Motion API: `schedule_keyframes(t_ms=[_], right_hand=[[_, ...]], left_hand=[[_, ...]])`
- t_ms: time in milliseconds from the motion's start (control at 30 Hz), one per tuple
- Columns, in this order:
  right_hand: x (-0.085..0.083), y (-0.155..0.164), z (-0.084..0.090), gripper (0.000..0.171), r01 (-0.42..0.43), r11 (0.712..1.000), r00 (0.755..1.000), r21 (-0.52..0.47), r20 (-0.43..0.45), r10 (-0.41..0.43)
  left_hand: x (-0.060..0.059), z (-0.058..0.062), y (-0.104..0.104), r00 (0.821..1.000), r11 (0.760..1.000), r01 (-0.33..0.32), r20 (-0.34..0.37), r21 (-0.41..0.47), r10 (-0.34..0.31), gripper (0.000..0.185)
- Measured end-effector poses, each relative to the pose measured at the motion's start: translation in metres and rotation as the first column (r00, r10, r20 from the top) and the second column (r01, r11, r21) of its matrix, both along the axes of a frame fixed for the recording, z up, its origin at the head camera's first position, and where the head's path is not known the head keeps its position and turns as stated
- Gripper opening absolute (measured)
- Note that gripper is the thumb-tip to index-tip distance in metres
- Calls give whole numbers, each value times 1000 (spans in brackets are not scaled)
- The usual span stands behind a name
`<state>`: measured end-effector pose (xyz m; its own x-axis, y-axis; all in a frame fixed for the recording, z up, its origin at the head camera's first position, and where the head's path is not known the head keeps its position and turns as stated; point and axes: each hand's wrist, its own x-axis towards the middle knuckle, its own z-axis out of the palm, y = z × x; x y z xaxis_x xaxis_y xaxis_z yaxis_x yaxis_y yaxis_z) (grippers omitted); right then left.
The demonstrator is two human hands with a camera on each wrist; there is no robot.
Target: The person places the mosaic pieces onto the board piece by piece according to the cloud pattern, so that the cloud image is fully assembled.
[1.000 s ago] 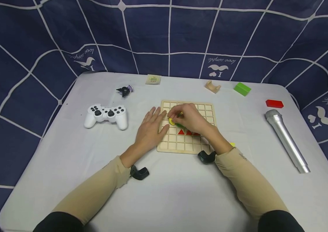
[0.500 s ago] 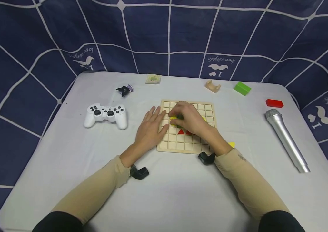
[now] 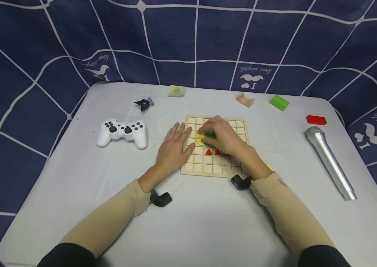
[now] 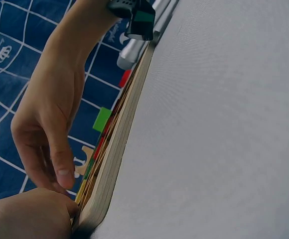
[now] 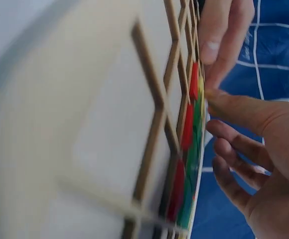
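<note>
**Both hands working at the wooden grid board**

The right hand (image 3: 221,137) is reaching over the wooden grid board (image 3: 213,171) from the near right, its fingers curling down onto a green piece (image 3: 210,135) that is sitting in the upper-middle cells of the board. The fingertips are pinching that green piece, which is lying against a yellow round piece (image 3: 199,138) just to its left. The right wrist view is showing the same grip edge-on: curled fingers (image 5: 234,144) are closing over the coloured pieces (image 5: 190,149) standing in the grid.

The left hand (image 3: 173,146) is lying flat with straight, spread fingers, holding nothing; its fingertips are resting on the left edge of the board, just beside the yellow piece and the right hand's fingertips. In the left wrist view the board's edge (image 4: 115,149) is running right beside that hand.

Red triangles (image 3: 208,151) are sitting in the row just nearer the person, partly under the right hand.

Elsewhere on the white table (image 3: 208,222), a white game controller (image 3: 122,132) is lying left of the board, a silver microphone (image 3: 330,161) well to the right, and a green block (image 3: 279,102) and a red block (image 3: 316,119) towards the far right.
</note>
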<state>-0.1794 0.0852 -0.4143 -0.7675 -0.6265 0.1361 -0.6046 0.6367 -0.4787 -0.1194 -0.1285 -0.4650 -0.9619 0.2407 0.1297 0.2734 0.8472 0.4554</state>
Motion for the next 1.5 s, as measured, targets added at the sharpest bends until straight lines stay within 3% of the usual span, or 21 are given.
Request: schedule_keyframes(t_ms=[200,433,733,933,1167,1500], right_hand=[[-7,23,4,34,117,993,993,-13,-10,-117],[-5,41,3,38,214,976,975,29,51,-215],[6,51,6,36,224,975,971,-11,88,-222],[15,73,13,34,223,974,973,-25,63,-221],[37,120,16,33,262,965,964,16,45,-263],[82,169,14,38,293,952,945,84,123,-302]], left_hand=[[0,0,1,1000,1000,-3,-3,12,3,62],[0,-1,1,1000,1000,-3,-12,25,3,62],[0,-1,1,1000,1000,-1,-10,22,1,62],[0,0,1,1000,1000,-1,-14,25,2,62],[0,0,2,1000,1000,1,-9,22,-1,63],[-1,0,1,1000,1000,-4,-7,23,4,63]])
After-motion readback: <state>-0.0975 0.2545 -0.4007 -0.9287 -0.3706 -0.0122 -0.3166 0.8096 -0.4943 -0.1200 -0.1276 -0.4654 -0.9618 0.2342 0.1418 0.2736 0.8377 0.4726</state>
